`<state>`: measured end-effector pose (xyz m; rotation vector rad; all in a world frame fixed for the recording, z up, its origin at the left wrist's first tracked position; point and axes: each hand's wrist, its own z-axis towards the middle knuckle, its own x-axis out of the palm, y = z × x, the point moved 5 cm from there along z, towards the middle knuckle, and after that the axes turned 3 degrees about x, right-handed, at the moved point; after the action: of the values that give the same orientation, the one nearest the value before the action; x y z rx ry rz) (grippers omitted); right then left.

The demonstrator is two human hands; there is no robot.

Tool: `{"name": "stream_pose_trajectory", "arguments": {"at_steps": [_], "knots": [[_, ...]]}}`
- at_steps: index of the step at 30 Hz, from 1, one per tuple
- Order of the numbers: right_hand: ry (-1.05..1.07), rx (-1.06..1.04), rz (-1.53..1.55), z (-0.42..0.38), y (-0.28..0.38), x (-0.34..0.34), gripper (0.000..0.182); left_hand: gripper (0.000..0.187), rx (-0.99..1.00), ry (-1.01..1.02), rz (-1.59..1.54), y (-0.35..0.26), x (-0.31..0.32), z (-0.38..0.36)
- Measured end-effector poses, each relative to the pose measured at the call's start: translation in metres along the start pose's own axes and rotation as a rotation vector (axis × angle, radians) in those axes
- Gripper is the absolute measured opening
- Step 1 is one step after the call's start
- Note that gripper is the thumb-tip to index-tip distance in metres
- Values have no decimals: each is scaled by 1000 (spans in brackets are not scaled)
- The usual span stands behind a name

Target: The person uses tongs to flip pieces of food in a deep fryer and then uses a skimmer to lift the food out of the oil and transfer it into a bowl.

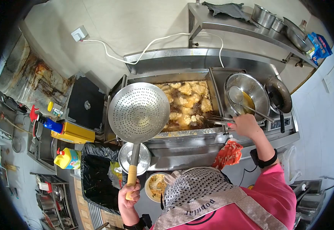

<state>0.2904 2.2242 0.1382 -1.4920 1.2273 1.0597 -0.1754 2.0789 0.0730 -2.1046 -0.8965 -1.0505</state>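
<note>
My left hand [129, 194] is wrapped round the wooden handle of a large perforated skimmer [138, 111]. The skimmer is raised at the left side of the fryer [197, 132] and hides part of it. Battered pieces of food [188, 100] float in the bubbling oil. In my right hand [245, 124] are metal tongs [218, 119], whose tips reach into the oil at the fryer's right edge. Just behind that hand sits a steel bowl [261, 86] with a ladle [236, 95] and some yellow liquid.
A dark pan [278, 94] stands right of the bowl. Below the skimmer are a round metal lid [140, 161] and a bowl of crumbs [156, 188]. A black-lined bin [98, 176] is at left. A white cable [151, 46] hangs behind the fryer, beside a metal shelf [228, 23].
</note>
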Motion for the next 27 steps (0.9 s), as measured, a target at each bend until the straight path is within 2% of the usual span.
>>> {"name": "stream_pose_trajectory", "arguments": {"at_steps": [6,9,12,13,16,22,27], "knots": [[-177,66,-46,4,6,-5,28,33,-1,-4,-12,1,0,0],[-228,36,-57,8,15,4,28,33,-2,1,-34,1,-4,1],[-217,69,-36,9,28,15,27,34,6,-4,-32,2,-4,1],[-150,56,-73,9,31,20,27,34,10,-9,-27,2,-4,1],[-131,3,-13,3,38,18,29,35,1,-4,-42,2,-7,1],[-254,175,18,6,34,28,33,31,50,-73,25,3,3,1],[-275,181,-30,21,42,54,30,33,11,-17,-15,1,0,2]]}}
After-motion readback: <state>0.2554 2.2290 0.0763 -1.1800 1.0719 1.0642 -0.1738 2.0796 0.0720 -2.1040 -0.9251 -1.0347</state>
